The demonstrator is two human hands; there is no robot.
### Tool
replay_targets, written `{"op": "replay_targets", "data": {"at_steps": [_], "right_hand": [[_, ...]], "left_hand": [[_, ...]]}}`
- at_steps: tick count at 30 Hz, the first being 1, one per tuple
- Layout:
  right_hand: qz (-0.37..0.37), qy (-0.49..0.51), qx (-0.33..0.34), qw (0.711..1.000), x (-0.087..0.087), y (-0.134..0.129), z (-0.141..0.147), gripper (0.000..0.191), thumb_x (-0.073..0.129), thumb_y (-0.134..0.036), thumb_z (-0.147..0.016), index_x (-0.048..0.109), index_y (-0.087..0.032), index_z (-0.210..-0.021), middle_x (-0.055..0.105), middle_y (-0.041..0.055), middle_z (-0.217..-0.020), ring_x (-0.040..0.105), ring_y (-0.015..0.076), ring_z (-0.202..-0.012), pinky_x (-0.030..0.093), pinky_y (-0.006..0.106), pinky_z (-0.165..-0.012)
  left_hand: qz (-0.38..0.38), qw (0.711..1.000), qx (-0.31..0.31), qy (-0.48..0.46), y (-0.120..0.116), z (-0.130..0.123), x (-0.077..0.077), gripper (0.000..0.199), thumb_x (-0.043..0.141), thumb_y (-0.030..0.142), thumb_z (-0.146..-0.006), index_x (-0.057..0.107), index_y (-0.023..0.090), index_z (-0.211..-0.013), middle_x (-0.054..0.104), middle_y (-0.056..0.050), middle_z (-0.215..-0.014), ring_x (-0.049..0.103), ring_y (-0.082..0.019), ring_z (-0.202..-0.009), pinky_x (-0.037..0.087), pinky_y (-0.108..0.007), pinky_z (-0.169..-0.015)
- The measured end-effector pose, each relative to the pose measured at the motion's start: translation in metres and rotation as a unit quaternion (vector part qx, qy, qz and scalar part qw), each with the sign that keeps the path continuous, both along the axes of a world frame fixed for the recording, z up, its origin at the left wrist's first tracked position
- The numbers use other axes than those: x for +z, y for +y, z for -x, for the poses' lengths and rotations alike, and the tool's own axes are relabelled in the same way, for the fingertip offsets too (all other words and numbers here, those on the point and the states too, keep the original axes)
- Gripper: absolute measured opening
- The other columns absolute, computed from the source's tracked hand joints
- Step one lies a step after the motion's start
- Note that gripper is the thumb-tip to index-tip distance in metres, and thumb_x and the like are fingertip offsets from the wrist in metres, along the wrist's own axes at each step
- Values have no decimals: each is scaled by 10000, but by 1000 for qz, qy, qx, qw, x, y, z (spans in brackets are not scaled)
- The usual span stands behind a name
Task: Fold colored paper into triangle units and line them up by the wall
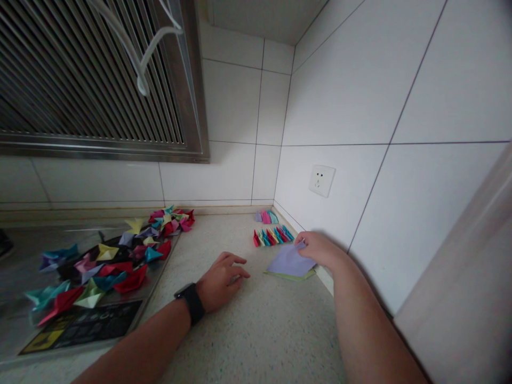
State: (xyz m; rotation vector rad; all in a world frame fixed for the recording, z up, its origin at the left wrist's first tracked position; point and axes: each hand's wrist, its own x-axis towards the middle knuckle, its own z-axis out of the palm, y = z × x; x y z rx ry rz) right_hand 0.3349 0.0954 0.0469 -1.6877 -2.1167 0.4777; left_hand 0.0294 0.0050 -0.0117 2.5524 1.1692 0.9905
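Note:
My right hand pinches the far corner of a lavender paper sheet, lifting it off a small stack with a green sheet beneath, near the wall corner. My left hand, with a black watch on the wrist, rests on the speckled counter with curled fingers and holds nothing. Just beyond the sheets stands a row of small folded papers in several colours, and a few more folded pieces lie behind it.
A pile of folded paper boats in many colours covers a glass cooktop at the left. Tiled walls close the back and right, with a white socket. A louvred window is above left.

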Motion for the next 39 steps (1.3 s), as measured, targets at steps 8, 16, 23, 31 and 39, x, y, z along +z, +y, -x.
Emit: {"op": "replay_targets", "data": {"at_steps": [8, 16, 23, 31, 39], "right_hand": [[-21, -52, -13, 998, 8, -8, 6, 265, 579, -88, -613, 676, -187, -838, 610, 4, -668, 529, 125, -590, 285, 205, -502], [-59, -103, -4, 993, 8, -10, 8, 214, 568, -79, -616, 697, -178, -755, 643, 37, -722, 550, 151, -665, 330, 225, -559], [-31, -131, -13, 991, 7, -15, 12, 225, 560, -56, -622, 683, -176, -767, 653, 46, -731, 544, 150, -631, 297, 228, -523], [-30, -146, -10, 989, 6, -16, 12, 219, 545, -59, -669, 663, -184, -805, 642, 28, -711, 527, 133, -624, 255, 224, -530], [-29, -164, -2, 986, 2, -12, 8, 247, 517, -65, -696, 662, -195, -849, 655, 29, -769, 539, 136, -667, 254, 226, -540]], "left_hand": [[4, 1000, -4, 2, 1, -1, -1, 215, 539, 185, -833, 700, 276, -944, 591, -64, -1136, 468, -223, -1089, 410, -426, -939], [14, 1000, -8, 19, 0, -1, 0, 204, 529, 209, -847, 697, 277, -940, 607, -53, -1082, 484, -206, -1064, 416, -389, -924], [23, 1000, -10, 17, -1, 0, 2, 199, 525, 217, -851, 698, 274, -930, 614, -49, -1061, 496, -200, -1051, 416, -379, -913], [35, 999, -10, 21, 0, -1, 1, 187, 528, 225, -852, 692, 265, -931, 608, -44, -1055, 492, -192, -1052, 411, -361, -917], [47, 998, -4, 38, -1, -1, 3, 194, 512, 229, -862, 688, 257, -939, 609, -38, -1045, 503, -182, -1030, 408, -343, -909]]}}
